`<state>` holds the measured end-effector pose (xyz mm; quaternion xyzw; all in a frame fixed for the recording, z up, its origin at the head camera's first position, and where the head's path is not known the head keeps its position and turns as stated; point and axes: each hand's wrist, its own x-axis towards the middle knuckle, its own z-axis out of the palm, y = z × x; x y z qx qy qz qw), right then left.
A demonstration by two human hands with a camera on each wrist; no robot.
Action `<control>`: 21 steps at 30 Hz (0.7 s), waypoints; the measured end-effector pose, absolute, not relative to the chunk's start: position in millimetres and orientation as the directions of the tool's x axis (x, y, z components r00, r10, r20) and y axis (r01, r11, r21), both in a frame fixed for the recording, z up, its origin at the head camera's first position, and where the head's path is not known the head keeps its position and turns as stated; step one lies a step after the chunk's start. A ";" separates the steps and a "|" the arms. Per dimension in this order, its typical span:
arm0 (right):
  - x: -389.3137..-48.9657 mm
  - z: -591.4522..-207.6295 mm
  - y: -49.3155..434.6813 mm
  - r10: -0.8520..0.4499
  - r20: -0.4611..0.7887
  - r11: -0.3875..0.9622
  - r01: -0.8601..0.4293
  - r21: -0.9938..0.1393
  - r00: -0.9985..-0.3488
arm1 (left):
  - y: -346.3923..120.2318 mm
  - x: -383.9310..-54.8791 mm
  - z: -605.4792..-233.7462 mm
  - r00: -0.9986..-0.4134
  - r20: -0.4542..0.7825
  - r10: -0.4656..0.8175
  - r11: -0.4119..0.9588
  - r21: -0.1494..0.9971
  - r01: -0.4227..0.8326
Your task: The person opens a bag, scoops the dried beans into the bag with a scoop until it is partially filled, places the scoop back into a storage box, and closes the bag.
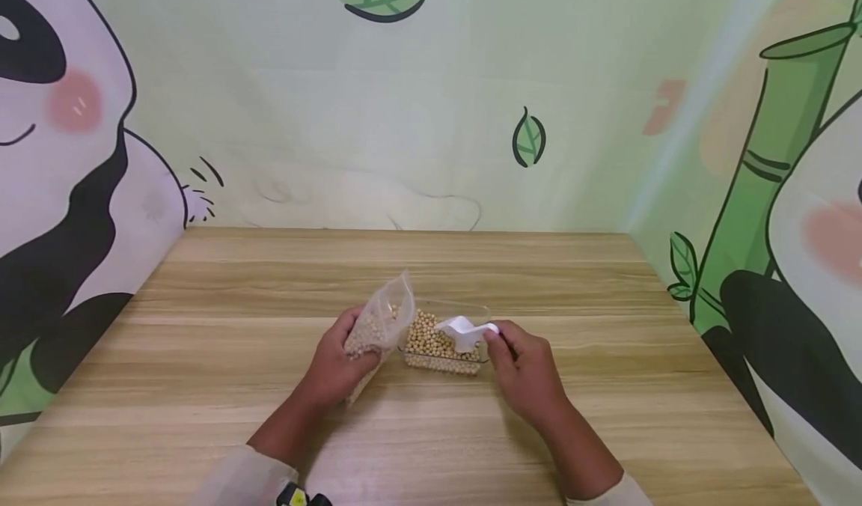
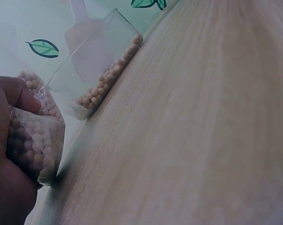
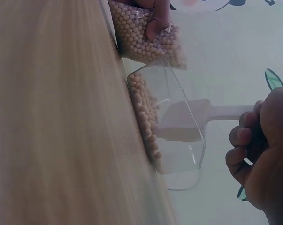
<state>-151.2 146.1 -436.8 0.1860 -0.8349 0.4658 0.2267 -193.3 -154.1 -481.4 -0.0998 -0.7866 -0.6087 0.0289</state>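
Observation:
My left hand [image 1: 337,364] grips a clear plastic bag [image 1: 377,326] of round, pale beans that look like soybeans. The bag is tilted, its upper end beside the left end of a clear rectangular container [image 1: 486,310]. Similar beans [image 1: 426,334] lie along the container's bottom. With its fingers curled round the handle, my right hand [image 1: 532,371] holds a white plastic scoop [image 1: 463,332]. In the right wrist view the bowl of the scoop [image 3: 186,117] is inside the container, close to the beans. The left wrist view shows the thumb pressing into the bag [image 2: 35,145].
The container stands on a wood-grain table [image 1: 572,289]. Behind and at both sides rises a green backdrop [image 1: 431,117] printed with pandas, leaves and bamboo. A dark device with a yellow mark [image 1: 294,496] sits at the left wrist.

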 end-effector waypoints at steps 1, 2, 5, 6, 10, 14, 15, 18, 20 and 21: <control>-151.4 -436.2 146.1 -0.083 0.556 0.493 -0.519 -0.698 -0.827 | -154.3 -193.5 -481.8 -0.978 0.170 0.124 0.238 0.951 0.195; -151.5 -435.4 146.1 -0.068 0.559 0.489 -0.516 -0.703 -0.826 | -154.5 -193.6 -482.1 -0.977 0.172 0.125 0.236 0.952 0.197; -151.2 -432.1 145.5 -0.039 0.560 0.499 -0.502 -0.707 -0.828 | -155.0 -193.7 -483.0 -0.976 0.175 0.132 0.231 0.952 0.202; -150.9 -430.9 145.2 -0.038 0.556 0.509 -0.495 -0.704 -0.830 | -155.0 -193.7 -483.1 -0.975 0.177 0.134 0.231 0.951 0.204; -148.6 -424.7 143.2 -0.073 0.553 0.592 -0.483 -0.646 -0.830 | -154.3 -193.2 -483.1 -0.970 0.198 0.140 0.254 0.940 0.228; -148.1 -418.5 140.5 -0.162 0.592 0.693 -0.518 -0.501 -0.790 | -154.0 -193.5 -484.0 -0.959 0.244 0.145 0.281 0.919 0.277; -148.3 -417.1 140.0 -0.193 0.604 0.713 -0.533 -0.455 -0.773 | -154.0 -193.7 -484.4 -0.955 0.258 0.146 0.288 0.913 0.290; -149.5 -414.0 139.2 -0.277 0.635 0.757 -0.571 -0.319 -0.722 | -154.2 -194.3 -485.8 -0.947 0.282 0.156 0.308 0.897 0.318; -151.0 -412.5 139.4 -0.304 0.642 0.769 -0.579 -0.272 -0.704 | -154.5 -194.3 -486.3 -0.943 0.292 0.161 0.318 0.889 0.329; -151.8 -411.6 139.8 -0.298 0.640 0.772 -0.573 -0.275 -0.709 | -154.7 -194.2 -486.5 -0.942 0.294 0.165 0.322 0.886 0.333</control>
